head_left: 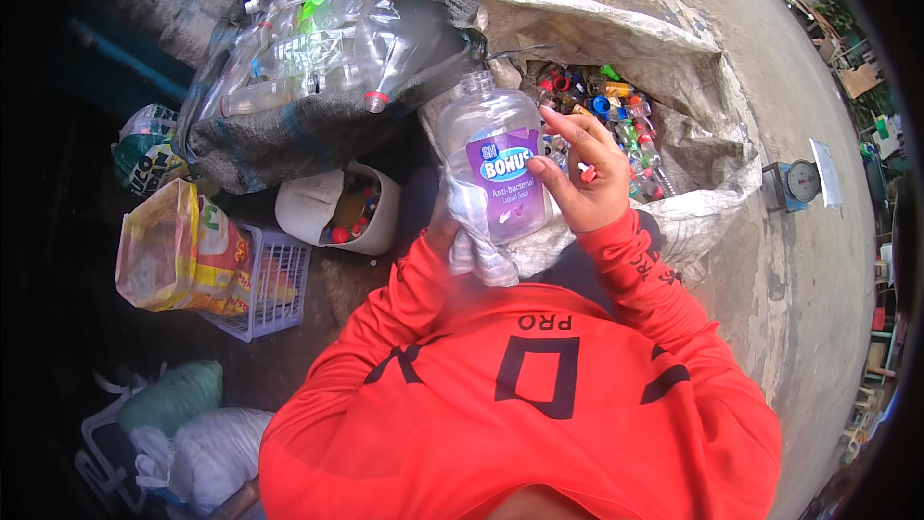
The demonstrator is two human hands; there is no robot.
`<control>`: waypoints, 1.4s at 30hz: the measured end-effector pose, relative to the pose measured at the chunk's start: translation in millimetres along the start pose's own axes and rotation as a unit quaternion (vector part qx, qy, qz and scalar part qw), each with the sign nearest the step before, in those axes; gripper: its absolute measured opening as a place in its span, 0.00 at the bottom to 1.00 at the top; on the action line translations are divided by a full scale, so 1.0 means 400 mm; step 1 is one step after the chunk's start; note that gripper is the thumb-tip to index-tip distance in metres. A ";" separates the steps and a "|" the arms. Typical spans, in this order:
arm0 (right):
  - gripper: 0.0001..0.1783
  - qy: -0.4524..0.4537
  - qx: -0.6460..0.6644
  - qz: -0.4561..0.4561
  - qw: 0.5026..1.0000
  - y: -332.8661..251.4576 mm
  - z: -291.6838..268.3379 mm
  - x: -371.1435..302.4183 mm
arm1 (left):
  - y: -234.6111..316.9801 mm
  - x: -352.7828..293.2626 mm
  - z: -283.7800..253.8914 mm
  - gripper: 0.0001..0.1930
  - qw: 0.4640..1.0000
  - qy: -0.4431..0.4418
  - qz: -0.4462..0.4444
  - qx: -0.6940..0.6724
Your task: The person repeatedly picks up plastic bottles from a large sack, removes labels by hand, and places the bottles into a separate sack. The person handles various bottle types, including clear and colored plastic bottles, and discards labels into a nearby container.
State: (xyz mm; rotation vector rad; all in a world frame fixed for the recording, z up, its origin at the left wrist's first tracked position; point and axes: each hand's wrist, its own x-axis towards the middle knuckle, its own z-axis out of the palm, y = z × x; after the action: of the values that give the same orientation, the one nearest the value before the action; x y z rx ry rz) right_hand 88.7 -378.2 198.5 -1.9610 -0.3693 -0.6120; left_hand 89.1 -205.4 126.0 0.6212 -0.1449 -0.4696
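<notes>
A large clear plastic soap bottle (510, 195) with a purple label stands upright before my chest, its neck uncapped. My left hand (470, 236), in what looks like a pale striped glove, is closed round its lower left side; the bottle hides part of the fingers. At the bottle's right side is my bare right hand (589, 178), thumb and forefinger apart, the thumb by the label's edge. Its other fingers curl over a small red-and-white piece (587, 172), too small to name. Whether the thumb touches the bottle, I cannot tell.
Beyond the bottle, a white sack (698, 67) holds small bottles and coloured caps. A dark sack (318, 144) at far left is heaped with clear bottles. Nearer stand a cut white container (313, 197) with caps and a lilac basket (279, 279). A dial scale (797, 183) sits right.
</notes>
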 end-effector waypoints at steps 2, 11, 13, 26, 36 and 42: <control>0.18 0.015 -0.020 0.002 1.000 -0.001 0.018 -0.007 | -0.007 0.001 -0.004 0.27 0.999 0.011 0.020 0.042; 0.06 -0.021 -0.025 -0.038 0.999 0.007 0.021 0.021 | 0.008 0.006 -0.047 0.34 0.945 -0.024 0.118 0.304; 0.07 -0.047 -0.034 -0.043 0.997 0.009 0.017 0.021 | 0.015 0.006 -0.051 0.34 0.938 -0.051 0.121 0.322; 0.13 -0.102 0.391 0.374 0.835 0.063 0.012 -0.003 | -0.001 0.021 -0.020 0.26 0.906 0.014 0.239 0.350; 0.16 -0.228 0.414 0.494 0.730 0.087 -0.019 0.001 | 0.056 0.041 -0.043 0.35 0.656 -0.046 0.334 0.675; 0.07 -0.210 0.381 0.444 0.783 0.121 -0.001 -0.019 | 0.051 0.053 -0.121 0.38 0.653 -0.045 0.288 0.699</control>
State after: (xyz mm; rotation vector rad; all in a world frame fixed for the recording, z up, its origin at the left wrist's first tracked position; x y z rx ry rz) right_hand 106.8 -400.3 158.6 -1.2202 0.0835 0.5486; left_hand 128.7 -175.1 98.8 2.0051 -0.8252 0.3747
